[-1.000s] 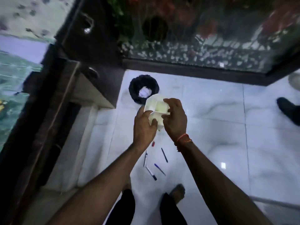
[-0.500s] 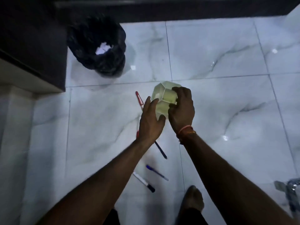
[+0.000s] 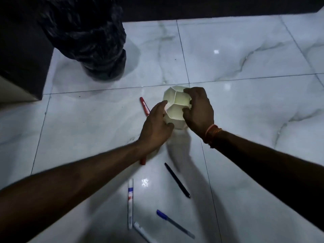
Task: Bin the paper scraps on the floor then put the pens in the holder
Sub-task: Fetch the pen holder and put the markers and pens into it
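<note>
A white pen holder [image 3: 176, 106] with honeycomb compartments sits low over the marble floor, held between both hands. My left hand [image 3: 156, 127] presses its left side and my right hand [image 3: 199, 109] grips its right side and rim. Several pens lie on the floor: a red pen [image 3: 144, 105] left of the holder, a red marker end [image 3: 142, 160] under my left wrist, a black pen [image 3: 177, 180], a white marker [image 3: 130, 203], a blue pen [image 3: 173, 223] and another white marker [image 3: 141, 231]. The black-lined bin [image 3: 91, 37] stands at the upper left.
A dark cabinet [image 3: 22, 55] with a pale base fills the left edge beside the bin. A dark wall base [image 3: 219, 7] runs along the top. White marble floor tiles [image 3: 254, 58] spread to the right.
Both hands have carried the pen holder down toward the floor among the pens. The view has dropped closer to the floor, so the bin and pens look larger.
</note>
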`<state>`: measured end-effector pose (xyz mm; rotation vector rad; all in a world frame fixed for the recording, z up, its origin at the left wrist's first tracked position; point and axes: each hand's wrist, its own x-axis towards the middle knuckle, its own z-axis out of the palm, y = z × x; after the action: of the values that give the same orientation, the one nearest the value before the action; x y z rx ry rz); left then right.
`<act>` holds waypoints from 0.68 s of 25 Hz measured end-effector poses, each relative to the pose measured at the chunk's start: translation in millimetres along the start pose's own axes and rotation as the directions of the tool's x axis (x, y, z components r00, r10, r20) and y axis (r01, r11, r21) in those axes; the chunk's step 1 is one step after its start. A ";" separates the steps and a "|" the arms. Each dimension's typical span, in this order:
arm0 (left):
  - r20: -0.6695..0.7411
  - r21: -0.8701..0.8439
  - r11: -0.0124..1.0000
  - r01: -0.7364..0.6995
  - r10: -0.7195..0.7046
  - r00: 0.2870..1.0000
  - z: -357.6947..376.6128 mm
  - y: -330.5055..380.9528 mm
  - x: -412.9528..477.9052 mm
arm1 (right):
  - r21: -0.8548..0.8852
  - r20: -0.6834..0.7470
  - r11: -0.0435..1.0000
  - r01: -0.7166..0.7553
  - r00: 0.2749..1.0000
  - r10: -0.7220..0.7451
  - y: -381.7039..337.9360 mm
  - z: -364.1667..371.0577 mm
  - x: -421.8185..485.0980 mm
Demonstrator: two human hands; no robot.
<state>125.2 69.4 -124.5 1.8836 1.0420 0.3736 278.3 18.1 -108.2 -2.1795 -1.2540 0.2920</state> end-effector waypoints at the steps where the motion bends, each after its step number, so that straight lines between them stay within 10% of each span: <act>1: 0.002 -0.027 1.000 0.003 -0.003 1.000 -3.5 -5.3 -1.1 | -0.038 0.011 0.998 0.056 0.998 -0.055 1.1 -2.5 1.5; 9: 0.071 0.472 0.867 0.161 -0.219 0.973 -36.1 -59.5 -32.5 | -0.020 0.154 0.889 0.458 0.880 -0.450 -39.3 11.4 -40.4; 17: 0.006 0.476 0.824 0.309 -0.354 0.935 -53.7 -86.3 -32.2 | -0.269 0.571 0.829 0.490 0.774 -0.273 -45.1 89.5 -30.7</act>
<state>28.8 93.8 -162.9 2.0545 1.4640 -0.1936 188.4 43.9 -155.6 -2.1596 -2.2132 0.4960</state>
